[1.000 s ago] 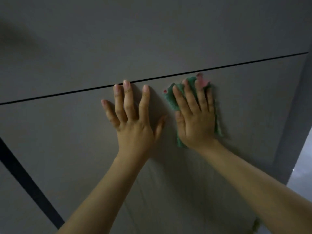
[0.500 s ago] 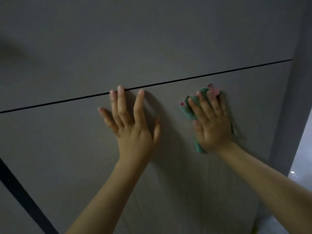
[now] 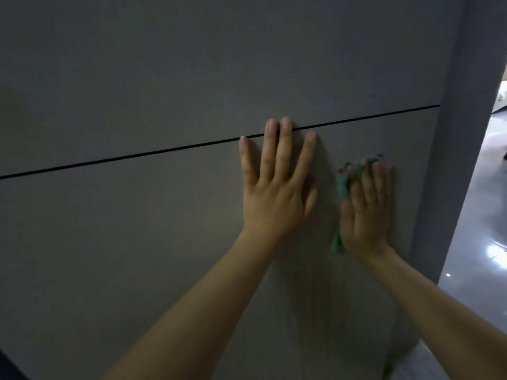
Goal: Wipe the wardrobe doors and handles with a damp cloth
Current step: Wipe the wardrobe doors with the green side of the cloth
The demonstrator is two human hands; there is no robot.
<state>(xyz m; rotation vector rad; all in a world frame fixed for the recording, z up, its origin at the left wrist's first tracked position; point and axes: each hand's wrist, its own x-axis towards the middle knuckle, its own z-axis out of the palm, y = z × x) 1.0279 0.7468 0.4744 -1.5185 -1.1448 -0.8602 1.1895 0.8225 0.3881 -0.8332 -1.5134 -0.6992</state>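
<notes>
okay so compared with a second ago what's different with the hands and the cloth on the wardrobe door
The right hand has slid the green cloth rightward and slightly down across the wardrobe door, from just under the dark seam to near the door's right edge. The view has swung right too. The left hand stays flat on the door, fingertips at the seam. The right hand still presses the cloth with straight fingers.

Both forearms bare, no sleeves in view. Left hand [image 3: 274,198] & right hand [image 3: 366,215]: no rings, watch or gloves. Nails short, unpainted, w/ pale tips.
</notes>
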